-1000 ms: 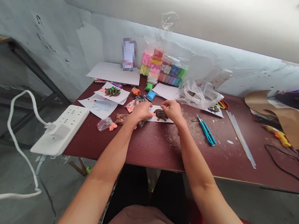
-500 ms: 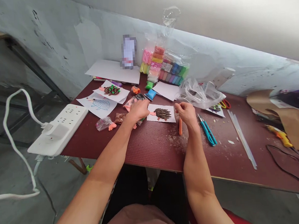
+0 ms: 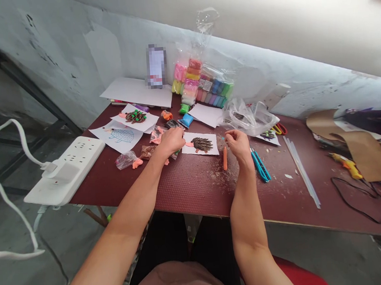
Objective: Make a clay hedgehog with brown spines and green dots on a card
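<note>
Between my hands lies a white card (image 3: 187, 148) bearing a hedgehog figure (image 3: 202, 144) with dark brown spines and a pink snout. My left hand (image 3: 172, 140) is closed at the card's left edge, near the snout; its fingertips are too small to show what they pinch. To the right of the card, my right hand (image 3: 236, 140) is held just above the table with thumb and fingers together; whatever may be between them cannot be made out. An orange stick-like tool (image 3: 225, 158) lies just left of my right wrist.
Wrapped clay packs and two more hedgehog pictures (image 3: 122, 136) lie left. A blue cutter (image 3: 260, 165), clear sticks (image 3: 302, 172) and a yellow glue gun (image 3: 348, 165) are right. Clay bags (image 3: 203, 86) and a phone (image 3: 156, 66) stand behind. A power strip (image 3: 66, 167) is at left.
The whole view has shifted, so the table's things appear farther left. My right hand has moved slightly right relative to the card and the orange tool. My left hand stays by the card's left edge.
</note>
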`<state>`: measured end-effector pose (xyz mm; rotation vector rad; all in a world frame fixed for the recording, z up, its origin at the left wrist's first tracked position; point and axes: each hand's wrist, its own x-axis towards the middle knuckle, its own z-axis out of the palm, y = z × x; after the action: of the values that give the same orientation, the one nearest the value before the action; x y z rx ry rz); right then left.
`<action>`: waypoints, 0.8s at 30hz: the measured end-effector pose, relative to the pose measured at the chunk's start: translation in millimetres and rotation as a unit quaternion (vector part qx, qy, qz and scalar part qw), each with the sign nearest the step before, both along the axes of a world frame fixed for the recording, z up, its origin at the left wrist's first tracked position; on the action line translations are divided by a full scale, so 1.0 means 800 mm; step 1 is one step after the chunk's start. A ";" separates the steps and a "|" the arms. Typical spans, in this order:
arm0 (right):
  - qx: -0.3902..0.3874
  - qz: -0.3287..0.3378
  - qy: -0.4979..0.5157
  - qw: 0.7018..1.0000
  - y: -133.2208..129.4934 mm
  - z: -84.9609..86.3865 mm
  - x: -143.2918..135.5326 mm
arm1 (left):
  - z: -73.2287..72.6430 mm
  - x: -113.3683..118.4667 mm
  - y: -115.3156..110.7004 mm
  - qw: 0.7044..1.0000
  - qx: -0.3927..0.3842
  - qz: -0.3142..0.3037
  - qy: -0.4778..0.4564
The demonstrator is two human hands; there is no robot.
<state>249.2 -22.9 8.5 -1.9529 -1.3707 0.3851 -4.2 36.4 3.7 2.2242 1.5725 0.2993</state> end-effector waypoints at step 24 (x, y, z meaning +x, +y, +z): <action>-0.269 -0.085 -0.232 0.931 0.013 0.020 -0.014 | 0.000 -0.002 0.001 1.000 0.000 -0.017 0.021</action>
<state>238.1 -12.4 24.8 -2.7308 -1.4670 0.2350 -5.4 37.3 3.7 2.2689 1.5538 0.2457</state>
